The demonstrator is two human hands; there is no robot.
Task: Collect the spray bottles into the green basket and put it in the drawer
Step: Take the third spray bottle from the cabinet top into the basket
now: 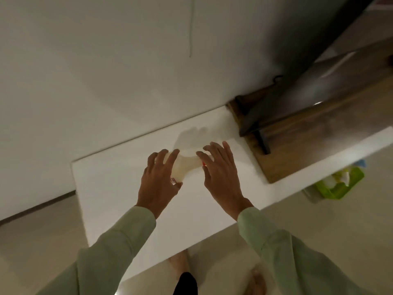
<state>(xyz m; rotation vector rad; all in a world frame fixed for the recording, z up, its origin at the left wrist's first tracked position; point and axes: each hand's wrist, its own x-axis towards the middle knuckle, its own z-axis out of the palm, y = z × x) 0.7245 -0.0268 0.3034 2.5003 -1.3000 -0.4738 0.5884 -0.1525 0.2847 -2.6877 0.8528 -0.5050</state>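
A pale, translucent spray bottle (187, 165) lies on the white counter (110, 188), with a bit of red showing at its right end. My left hand (160, 179) curls over its left part, fingers touching it. Over the bottle's right end my right hand (221, 171) hovers with fingers spread, and whether it touches is unclear. The green basket (340, 182) sits lower down at the right, beyond the counter's edge, with white items inside it. Most of the bottle is hidden by my hands.
A white wall (106, 60) rises behind the counter. A dark metal appliance side (308, 60) and a wooden surface (276, 162) lie to the right. Below the counter's front edge are the light floor and my bare feet (180, 265).
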